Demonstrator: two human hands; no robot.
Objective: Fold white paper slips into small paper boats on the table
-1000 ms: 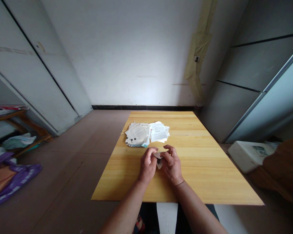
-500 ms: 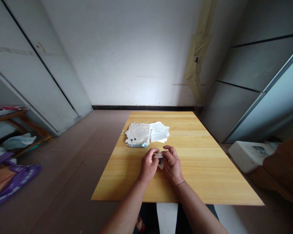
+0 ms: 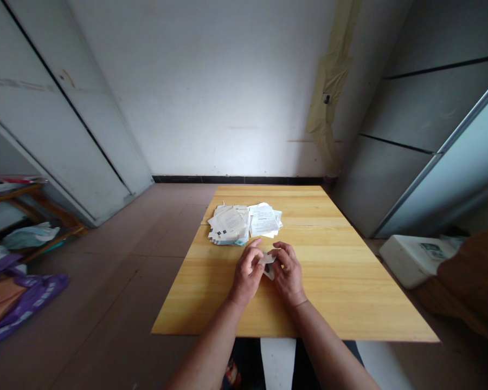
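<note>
Between my hands, just above the wooden table (image 3: 329,287), is a small piece of white paper (image 3: 267,259), bent or folded, with a dark patch on its lower part. My left hand (image 3: 246,274) pinches its left side between thumb and fingers. On the other side my right hand (image 3: 287,274) grips the paper, its index finger curved over the top. The fingers hide parts of the sheet. Beyond my hands lie a messy pile of printed papers (image 3: 229,223) and, touching it on the right, a smaller stack of printed sheets (image 3: 263,221).
A white box (image 3: 410,260) stands on the right beside a brown cloth-like thing (image 3: 475,271). To the left are a wooden shelf (image 3: 61,233) and a purple bag (image 3: 36,295) on the floor. A white wall (image 3: 236,97) rises behind the table.
The small paper has been tilted and its upper flap shows wider between my fingers. My left fingers have lifted slightly; the paper piles have stayed put.
</note>
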